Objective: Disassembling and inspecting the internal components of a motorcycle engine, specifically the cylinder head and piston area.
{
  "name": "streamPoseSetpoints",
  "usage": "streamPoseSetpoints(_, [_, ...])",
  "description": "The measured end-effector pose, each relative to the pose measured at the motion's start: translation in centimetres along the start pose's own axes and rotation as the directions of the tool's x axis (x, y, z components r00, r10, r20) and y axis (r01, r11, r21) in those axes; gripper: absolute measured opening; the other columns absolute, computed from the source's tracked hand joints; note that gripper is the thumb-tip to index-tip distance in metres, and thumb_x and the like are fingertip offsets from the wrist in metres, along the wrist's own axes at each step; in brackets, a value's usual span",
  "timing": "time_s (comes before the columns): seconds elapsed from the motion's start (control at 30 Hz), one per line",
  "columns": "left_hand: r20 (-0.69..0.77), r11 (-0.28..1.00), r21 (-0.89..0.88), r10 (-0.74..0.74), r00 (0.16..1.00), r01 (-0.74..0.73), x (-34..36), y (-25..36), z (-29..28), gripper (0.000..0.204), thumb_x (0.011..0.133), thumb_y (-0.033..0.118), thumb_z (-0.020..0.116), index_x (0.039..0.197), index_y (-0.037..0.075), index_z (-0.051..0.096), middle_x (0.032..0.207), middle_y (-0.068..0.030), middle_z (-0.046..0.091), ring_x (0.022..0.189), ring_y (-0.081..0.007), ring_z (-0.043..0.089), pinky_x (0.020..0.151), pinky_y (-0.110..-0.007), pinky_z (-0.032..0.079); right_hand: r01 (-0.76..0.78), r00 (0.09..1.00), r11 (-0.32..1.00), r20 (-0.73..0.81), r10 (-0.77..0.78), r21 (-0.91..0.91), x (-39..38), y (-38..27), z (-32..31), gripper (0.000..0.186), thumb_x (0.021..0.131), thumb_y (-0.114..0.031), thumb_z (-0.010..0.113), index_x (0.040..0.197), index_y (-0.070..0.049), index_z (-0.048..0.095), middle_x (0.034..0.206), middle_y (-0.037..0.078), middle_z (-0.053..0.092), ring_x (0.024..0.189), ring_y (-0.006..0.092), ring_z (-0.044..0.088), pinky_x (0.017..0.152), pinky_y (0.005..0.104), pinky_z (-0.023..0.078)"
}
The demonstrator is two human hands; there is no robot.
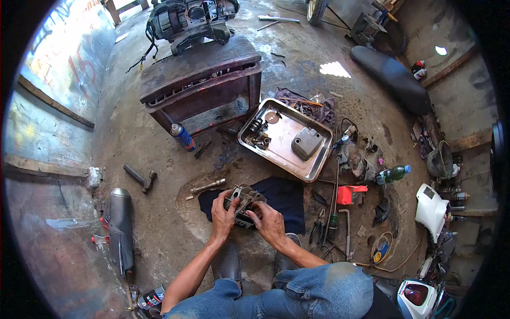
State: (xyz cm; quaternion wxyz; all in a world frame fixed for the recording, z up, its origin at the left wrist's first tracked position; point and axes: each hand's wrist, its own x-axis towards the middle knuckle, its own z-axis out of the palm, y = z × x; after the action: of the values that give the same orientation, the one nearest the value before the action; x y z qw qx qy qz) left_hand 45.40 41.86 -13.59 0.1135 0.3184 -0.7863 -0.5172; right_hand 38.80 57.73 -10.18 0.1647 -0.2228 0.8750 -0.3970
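Between my two hands is a grey metal engine part that looks like a cylinder head (245,198), held above a dark cloth (287,199) on the floor. My left hand (223,211) grips its left side, thumb on the near face. My right hand (268,219) is closed on the right side, its fingertips partly hidden by the casting. Just beyond lies a metal rod-like tool (208,185). A shallow metal tray (281,151) ahead holds a grey cover (307,142), a round disc (272,117) and several small dark engine parts (259,130).
An engine (191,24) sits on a dark bench (202,101). Leftward are a spray can (183,137), a hammer (141,178) and an exhaust muffler (121,228). Rightward are pliers (317,227), a red box (350,195), a green bottle (393,174) and a motorcycle seat (390,74).
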Motion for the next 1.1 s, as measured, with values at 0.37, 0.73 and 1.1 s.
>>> streamPoseSetpoints(0.37, [0.001,1.0,0.007,-0.009,1.0,0.009,0.1,0.2,-0.3,0.044,0.1,0.041,0.067,0.126,0.006,0.064,0.115,-0.0177,0.067,0.111,-0.0345,0.062,0.096,-0.044,0.048,-0.01,0.999,0.999,-0.048,0.011,0.035,0.0,0.0,0.2,0.031,0.094,-0.028,0.075,0.11,-0.003,0.071,0.1,0.015,0.074,0.08,0.0307,0.074,0.069,0.0401,0.058])
streamPoseSetpoints(0.73, [-0.012,1.0,0.004,0.002,1.0,-0.002,0.2,0.0,-0.2,0.044,0.099,0.042,0.067,0.123,0.005,0.065,0.112,-0.0173,0.069,0.111,-0.0343,0.063,0.096,-0.044,0.047,-0.064,0.998,0.994,0.013,0.063,0.086,-0.7,0.0,-1.4,0.03,0.092,-0.026,0.076,0.107,0.0,0.074,0.094,0.015,0.074,0.079,0.0276,0.074,0.072,0.0373,0.059])
streamPoseSetpoints(1.1, [-0.009,0.982,0.142,0.129,0.992,-0.126,0.5,-0.5,-0.2,0.057,0.098,0.048,0.065,0.129,0.0,0.061,0.124,-0.0193,0.064,0.119,-0.0372,0.056,0.105,-0.047,0.04,-0.297,0.955,0.934,0.044,0.294,0.196,-5.5,2.2,-8.8,0.02,0.092,-0.014,0.079,0.105,-0.001,0.073,0.084,0.006,0.075,0.073,0.0086,0.07,0.067,0.0252,0.056])
